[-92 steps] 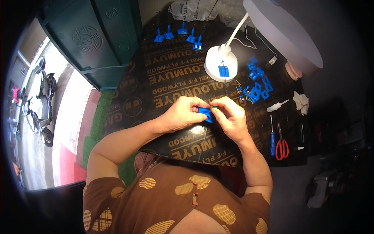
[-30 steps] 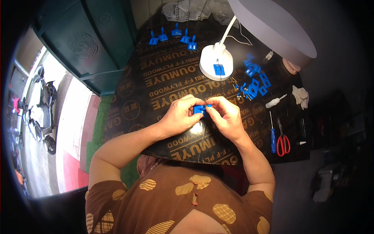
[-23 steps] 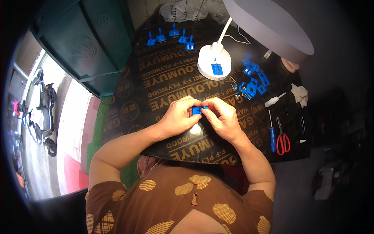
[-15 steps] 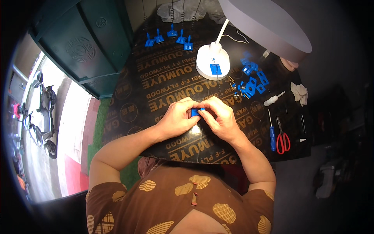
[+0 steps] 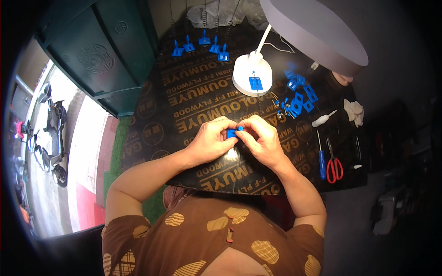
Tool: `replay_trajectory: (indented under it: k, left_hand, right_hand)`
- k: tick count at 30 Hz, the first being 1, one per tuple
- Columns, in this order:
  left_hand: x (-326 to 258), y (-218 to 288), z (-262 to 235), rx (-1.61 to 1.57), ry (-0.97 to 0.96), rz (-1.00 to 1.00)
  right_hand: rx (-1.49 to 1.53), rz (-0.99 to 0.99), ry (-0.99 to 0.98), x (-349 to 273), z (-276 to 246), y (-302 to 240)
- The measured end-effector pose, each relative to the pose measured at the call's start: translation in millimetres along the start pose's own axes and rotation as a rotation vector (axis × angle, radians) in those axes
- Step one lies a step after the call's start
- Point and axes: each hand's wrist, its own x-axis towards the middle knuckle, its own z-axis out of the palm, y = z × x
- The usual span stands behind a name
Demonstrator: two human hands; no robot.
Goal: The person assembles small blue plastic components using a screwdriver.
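Both my hands meet over the near middle of the dark plywood table (image 5: 193, 124). Between the fingertips of my left hand (image 5: 212, 138) is a small blue plastic part (image 5: 231, 133), mostly covered by fingers. My right hand (image 5: 260, 138) pinches a small round-ended blue piece (image 5: 240, 129) against it. How the two pieces join is hidden. Beyond my hands, a blue square plate (image 5: 255, 83) with a thin wire lies on the white lamp base (image 5: 239, 76). To its right is a pile of loose blue plastic parts (image 5: 297, 103) with small metal pieces.
Several blue pieces with coiled wires (image 5: 204, 37) stand at the far edge. On the right lie a white squeeze bottle (image 5: 324, 118), a crumpled tissue (image 5: 353, 112), a blue-handled screwdriver (image 5: 322, 163) and red-handled scissors (image 5: 334, 169). A big lamp head (image 5: 317, 32) overhangs the far right.
The round-ended blue piece now shows more between my fingertips, and the part in my left fingers has turned slightly. My hands have stayed in nearly the same place.
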Motion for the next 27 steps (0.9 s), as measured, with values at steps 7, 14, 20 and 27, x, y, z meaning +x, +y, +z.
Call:
replay_trajectory:
  k: [7,14,20,27]
  left_hand:
    - [1,-7,-2,-0.262,-0.059,-0.157]
    - [0,-8,-1,-0.254,-0.070,-0.156]
    - [2,-1,-3,-0.537,-0.107,-0.234]
    - [3,2,-4,-0.676,-0.117,-0.283]
  right_hand:
    - [0.047,0.014,0.041,1,3,5]
    - [0.018,-0.050,0.039,2,2,1]
    - [-0.015,-0.046,0.032,1,1,0]
    - [-0.022,-0.058,0.048,1,2,1]
